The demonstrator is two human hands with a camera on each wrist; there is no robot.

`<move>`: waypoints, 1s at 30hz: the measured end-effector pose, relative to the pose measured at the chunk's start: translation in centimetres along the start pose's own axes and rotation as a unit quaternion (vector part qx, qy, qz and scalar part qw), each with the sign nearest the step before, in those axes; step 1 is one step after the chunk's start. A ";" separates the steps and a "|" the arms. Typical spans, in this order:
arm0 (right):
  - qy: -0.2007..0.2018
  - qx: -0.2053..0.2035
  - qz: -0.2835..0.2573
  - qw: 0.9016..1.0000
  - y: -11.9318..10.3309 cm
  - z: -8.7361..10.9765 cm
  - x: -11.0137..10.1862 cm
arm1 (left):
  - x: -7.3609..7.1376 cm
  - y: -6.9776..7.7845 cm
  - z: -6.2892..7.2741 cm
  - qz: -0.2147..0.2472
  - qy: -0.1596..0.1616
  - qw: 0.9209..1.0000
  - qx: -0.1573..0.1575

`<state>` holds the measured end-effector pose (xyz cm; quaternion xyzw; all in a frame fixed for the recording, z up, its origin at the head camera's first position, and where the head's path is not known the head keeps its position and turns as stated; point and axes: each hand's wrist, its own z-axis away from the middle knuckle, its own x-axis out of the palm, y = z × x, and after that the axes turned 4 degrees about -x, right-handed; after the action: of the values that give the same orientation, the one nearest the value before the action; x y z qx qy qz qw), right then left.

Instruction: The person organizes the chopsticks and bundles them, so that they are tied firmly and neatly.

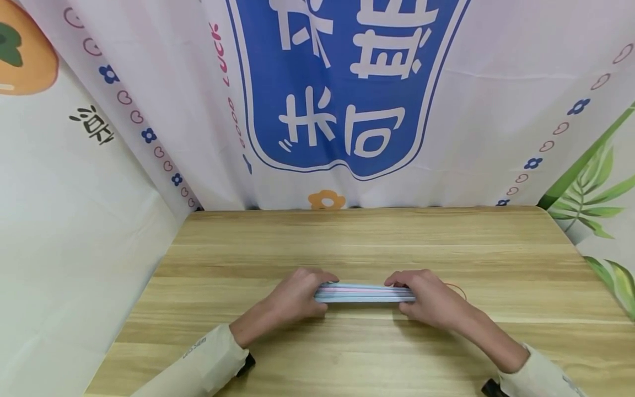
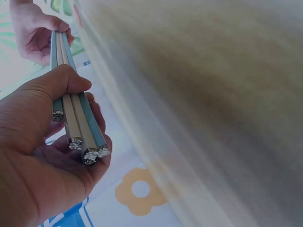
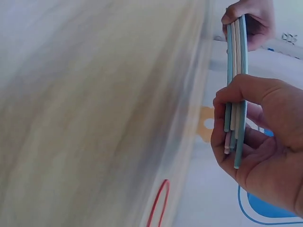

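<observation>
A bundle of several slim sticks (image 1: pixel 364 293), pale blue and pink, lies crosswise between the two hands over the table. My left hand (image 1: pixel 300 295) grips its left end, thumb on the near side and fingers on the far side. Around the other end curl the fingers of my right hand (image 1: pixel 431 298). In the left wrist view the stick ends (image 2: pixel 90 152) look crinkled and silvery, and they sit at uneven lengths. The stick ends (image 3: pixel 232 142) in the right wrist view are staggered too, one blue stick reaching furthest.
A thin red loop (image 3: pixel 165 182) lies on the wooden table (image 1: pixel 347 353), just beyond the right hand. Behind the table's far edge hangs a printed curtain (image 1: pixel 218 165) with a blue panel. Patterned cloth (image 1: pixel 64 231) also covers the left side.
</observation>
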<state>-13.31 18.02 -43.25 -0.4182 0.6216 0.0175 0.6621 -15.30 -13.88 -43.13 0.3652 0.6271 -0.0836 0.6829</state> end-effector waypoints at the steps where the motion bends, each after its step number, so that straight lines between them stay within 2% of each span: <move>1: 0.002 -0.002 0.000 1.000 -0.1 0.0 -0.1 | -0.1 0.1 0.0 0.003 0.003 1.000 -0.001; 6: 0.024 0.001 -0.014 1.000 -0.4 0.3 -0.7 | -0.7 0.4 0.0 0.003 0.028 1.000 -0.011; 13: 0.082 -0.004 -0.050 0.995 -0.8 0.8 -1.1 | -1.4 0.9 0.1 0.000 0.103 0.994 -0.027; 18: 0.131 -0.007 -0.078 0.988 -0.9 0.8 -1.0 | -1.9 1.2 0.0 0.017 0.138 0.989 -0.050; 24: 0.184 -0.010 -0.117 0.976 -0.9 0.7 -0.8 | -2.3 1.6 -0.1 0.056 0.154 0.984 -0.064; 30: 0.209 -0.008 -0.137 0.968 -0.9 0.5 -0.7 | -2.2 2.0 0.0 0.083 0.170 0.979 -0.081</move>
<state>-12.56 18.07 -42.23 -0.4986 0.6832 -0.1564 0.5102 -14.60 -13.18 -40.30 0.3684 0.7064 0.0878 0.5979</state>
